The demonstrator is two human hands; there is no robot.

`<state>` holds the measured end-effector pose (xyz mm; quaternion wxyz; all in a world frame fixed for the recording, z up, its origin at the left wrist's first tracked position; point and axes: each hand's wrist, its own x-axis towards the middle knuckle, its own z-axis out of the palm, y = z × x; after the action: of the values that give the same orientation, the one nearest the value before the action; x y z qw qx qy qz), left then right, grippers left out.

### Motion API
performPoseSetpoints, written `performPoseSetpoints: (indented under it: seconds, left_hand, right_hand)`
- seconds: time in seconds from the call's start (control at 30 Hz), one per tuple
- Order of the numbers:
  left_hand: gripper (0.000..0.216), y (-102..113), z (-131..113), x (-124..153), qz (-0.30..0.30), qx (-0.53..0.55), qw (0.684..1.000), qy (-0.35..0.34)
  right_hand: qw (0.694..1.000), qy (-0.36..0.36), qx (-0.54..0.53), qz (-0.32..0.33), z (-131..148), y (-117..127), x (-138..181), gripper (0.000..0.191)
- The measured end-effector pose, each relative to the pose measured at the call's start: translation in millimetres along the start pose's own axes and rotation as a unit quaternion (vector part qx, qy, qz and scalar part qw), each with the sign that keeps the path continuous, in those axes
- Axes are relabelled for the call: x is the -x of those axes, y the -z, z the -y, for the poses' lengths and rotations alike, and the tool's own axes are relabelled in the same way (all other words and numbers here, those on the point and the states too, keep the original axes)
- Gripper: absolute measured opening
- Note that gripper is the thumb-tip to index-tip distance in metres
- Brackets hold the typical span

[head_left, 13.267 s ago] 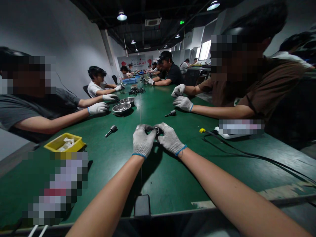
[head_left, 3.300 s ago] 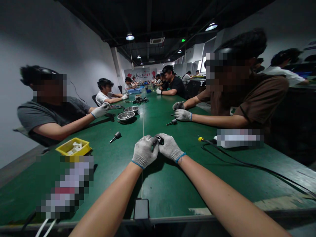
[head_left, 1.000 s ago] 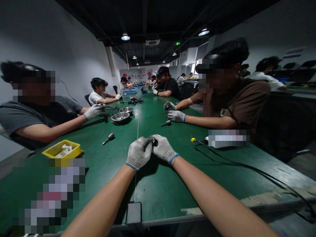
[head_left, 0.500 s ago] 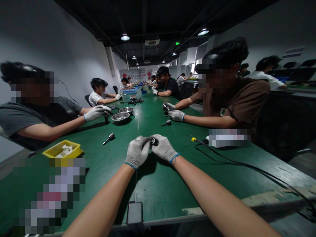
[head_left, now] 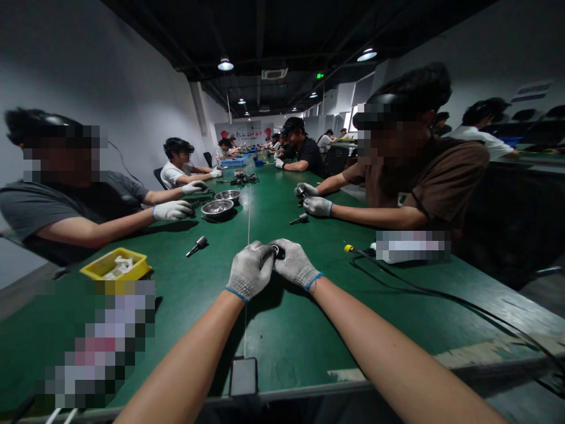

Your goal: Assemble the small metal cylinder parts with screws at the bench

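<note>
Out over the green table [head_left: 300,330], my two hands meet in knit gloves with blue cuffs. My right hand [head_left: 295,264] is closed around a small black part [head_left: 279,252] with a pale ring at its end. My left hand [head_left: 251,270] is closed too, its thumb and fingertips pinched at the left side of that part. Most of the part is hidden by the gloves. On the table to the left of my hands lies a grey metal tool piece with a thick head and thin shank [head_left: 196,246]; a similar piece [head_left: 299,219] lies farther off.
A yellow bin [head_left: 143,268] with white pieces stands left, behind a blurred-out long object [head_left: 106,341]. Metal bowls [head_left: 217,208] sit farther up. Black cables [head_left: 415,288] run along the right. A dark box [head_left: 243,377] is at the near edge. Co-workers in gloves sit on both sides.
My hands stay together on the black part, with the left fingers shifted slightly over it. The co-worker on the left has moved their hands apart and lower.
</note>
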<state>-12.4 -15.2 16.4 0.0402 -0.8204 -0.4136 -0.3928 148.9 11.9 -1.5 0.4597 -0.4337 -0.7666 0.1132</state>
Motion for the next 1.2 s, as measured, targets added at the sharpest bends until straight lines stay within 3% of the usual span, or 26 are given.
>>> performPoseSetpoints:
  seconds: [0.13,1.2]
  left_hand:
    - [0.020,-1.6,1.5,1.0,-0.024,-0.009,1.000,0.006]
    - [0.016,-5.0,1.6,2.7,-0.026,-0.045,0.998,-0.016]
  right_hand:
    - [1.000,-0.001,-0.001,-0.003,0.4,-0.3,-0.3,0.023]
    - [1.000,0.008,-0.001,0.005,2.8,0.6,-0.4,0.022]
